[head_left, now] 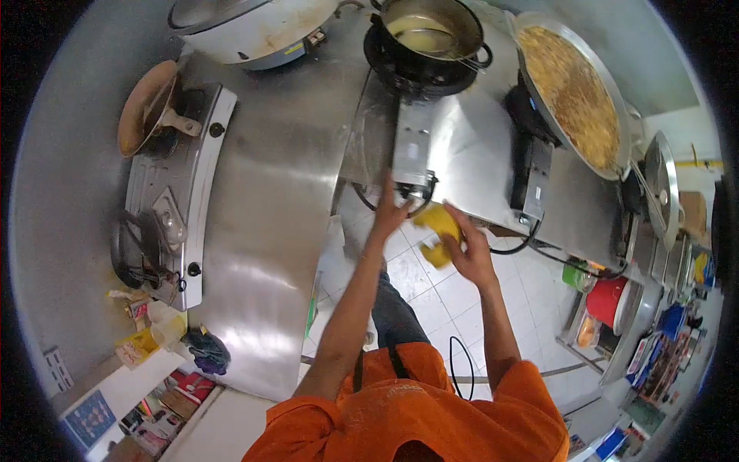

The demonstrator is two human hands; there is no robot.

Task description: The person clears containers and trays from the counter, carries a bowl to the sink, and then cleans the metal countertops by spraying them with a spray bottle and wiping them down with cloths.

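My right hand (473, 258) is closed on a yellow cloth (439, 223), which hangs over the floor in front of the counter edge and is a little blurred. My left hand (391, 212) has its fingers stretched out and apart at the front end of a steel single burner (413, 142), close to its knob and hose; whether it touches them I cannot tell. On that burner sits a dark two-handled pot (462, 35) with pale yellow liquid and a wire strainer (423, 40) inside.
A large pan of brownish-yellow food (573, 85) stands on another burner (531, 181) at right. A white two-burner stove (202, 200) with pans is on the left of the steel counter (269, 185). Black hoses (508, 248) hang off the front edge. A red container (606, 302) stands lower right.
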